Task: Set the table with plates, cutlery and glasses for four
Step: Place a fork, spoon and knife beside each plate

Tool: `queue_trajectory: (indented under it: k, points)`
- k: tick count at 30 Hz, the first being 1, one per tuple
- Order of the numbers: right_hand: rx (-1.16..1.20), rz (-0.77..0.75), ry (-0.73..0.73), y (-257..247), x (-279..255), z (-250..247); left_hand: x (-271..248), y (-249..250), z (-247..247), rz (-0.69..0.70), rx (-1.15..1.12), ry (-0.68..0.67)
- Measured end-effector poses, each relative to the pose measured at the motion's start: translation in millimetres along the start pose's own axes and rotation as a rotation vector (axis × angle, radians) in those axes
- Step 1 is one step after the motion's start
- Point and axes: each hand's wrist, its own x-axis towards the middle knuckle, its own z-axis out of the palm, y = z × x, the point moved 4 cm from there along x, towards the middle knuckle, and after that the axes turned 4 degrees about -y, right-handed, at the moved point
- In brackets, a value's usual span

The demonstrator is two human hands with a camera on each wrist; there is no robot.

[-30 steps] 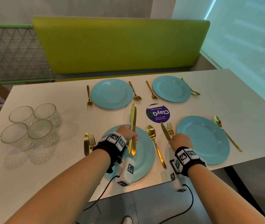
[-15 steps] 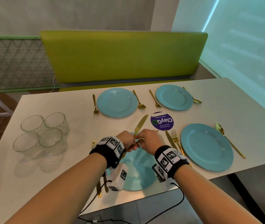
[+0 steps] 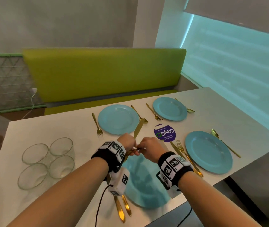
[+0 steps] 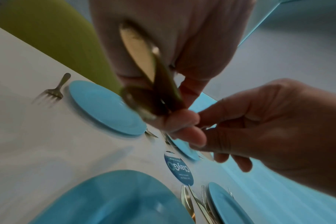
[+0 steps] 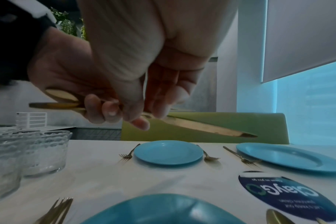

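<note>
Above the near-left blue plate [image 3: 144, 182], both hands meet over the white tabletop [image 3: 52, 133]: the left hand [image 3: 127, 142] grips two gold knives [image 3: 138, 129] by their handles, the blades pointing away toward the far side, while the right hand [image 3: 150, 149] pinches the handles with thumb and fingertips. The knives are held clear of the tabletop, above the gap between the near plate and the far-left plate [image 3: 118, 119]. A fork [image 3: 97, 124] lies left of that far plate and a spoon [image 3: 139, 114] right of it; the far-right plate [image 3: 169, 108] has a fork and spoon alongside. The near-right plate [image 3: 208, 152] is flanked by a knife and fork on its left and a spoon [image 3: 224, 142] on its right. Four clear glasses [image 3: 47, 162] stand clustered at the left of the tabletop, and a round purple sticker [image 3: 165, 133] sits in the middle, between the plates. A green bench back [image 3: 101, 72] runs along the far edge.
</note>
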Motion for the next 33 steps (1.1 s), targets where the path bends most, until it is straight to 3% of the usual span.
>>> queue_trajectory:
  k: [5, 12, 18, 20, 23, 27, 33]
  points:
    - [-0.064, 0.017, -0.035, -5, 10, -6, 3, 5, -12, 0.086, 0.028, 0.066]
    - [-0.115, -0.022, -0.134, 4, 39, -18, 23, 12, -21, 0.046, -0.04, -0.025]
    - [-0.294, -0.157, -0.142, 19, 80, -22, 45, 27, -44, 0.02, -0.166, 0.021]
    - [-0.308, -0.176, -0.109, 32, 96, -25, 61, 33, -57, 0.015, -0.236, 0.106]
    - [-0.189, -0.047, -0.098, 67, 124, -32, 83, 40, -86, -0.004, -0.267, 0.321]
    - [0.055, 0.315, 0.025, 136, 167, -46, 105, 33, -111, -0.054, -0.374, 0.405]
    - [-0.103, 0.527, -0.115, 191, 227, -31, 127, 16, -122, -0.093, -0.37, 0.463]
